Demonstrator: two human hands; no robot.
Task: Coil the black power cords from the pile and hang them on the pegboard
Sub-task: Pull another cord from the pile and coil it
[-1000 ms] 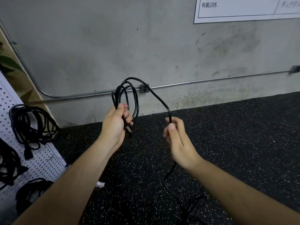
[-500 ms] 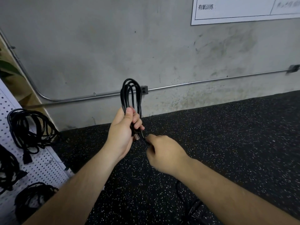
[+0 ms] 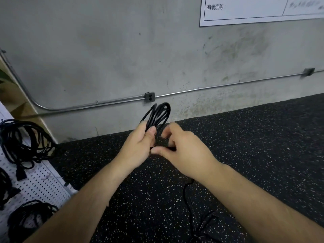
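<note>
coil: (image 3: 158,114) centre frame, loops standing up out of left hand (image 3: 138,146)
left hand: clamped round coil base
right hand: (image 3: 187,153) touching the left, pinching the strand
tail: (image 3: 187,192) drops to floor (image 3: 263,155), lower centre
step: probably next loop; match loop size, feed untwisted
pegboard: (image 3: 45,183) lower left, hung coils (image 3: 22,139) on it

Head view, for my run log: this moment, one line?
left hand grips cord coil | right hand pinches its tail | pegboard holds hung cords

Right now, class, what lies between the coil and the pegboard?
Only bare speckled floor: in the head view, nothing sits between the coil gripped by the left hand and the pegboard.
</note>
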